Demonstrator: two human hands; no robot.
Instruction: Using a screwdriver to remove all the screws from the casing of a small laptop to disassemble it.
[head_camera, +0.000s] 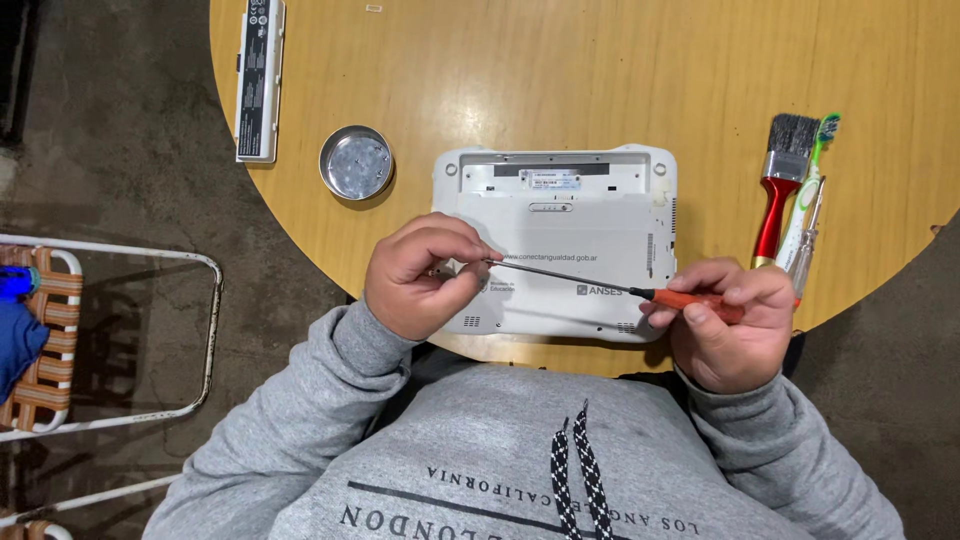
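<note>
1. Head view is showing a person leaning over a round wooden bench (700, 60), with a small white laptop (560, 220) lying bottom-up just beyond both hands, so that its underside is facing up for work.
2. The right hand (730, 325) is closing its fingers (700, 300) around the orange handle of a screwdriver (620, 287), holding it nearly level so the thin shaft is running leftward across the laptop's near edge.
3. The left hand (420, 275) is curling its fingers (455, 270) shut around the shaft's tip, seemingly steadying it or pinching something small there; whether a screw is between them cannot be told.
4. A small round metal dish (356, 162) is sitting beyond the left fingers, within easy reach, probably for loose small parts.
5. A long white battery pack (260, 75) is lying farther out beyond that dish, set well apart from the laptop.
6. Beyond the right fingers, a red-handled paintbrush (782, 180), a toothbrush (815, 170) and a slim second screwdriver (808, 240) are lying side by side, kept handy.
7. A folding chair (110, 340) is standing on the floor, well left of the left fingers.
</note>
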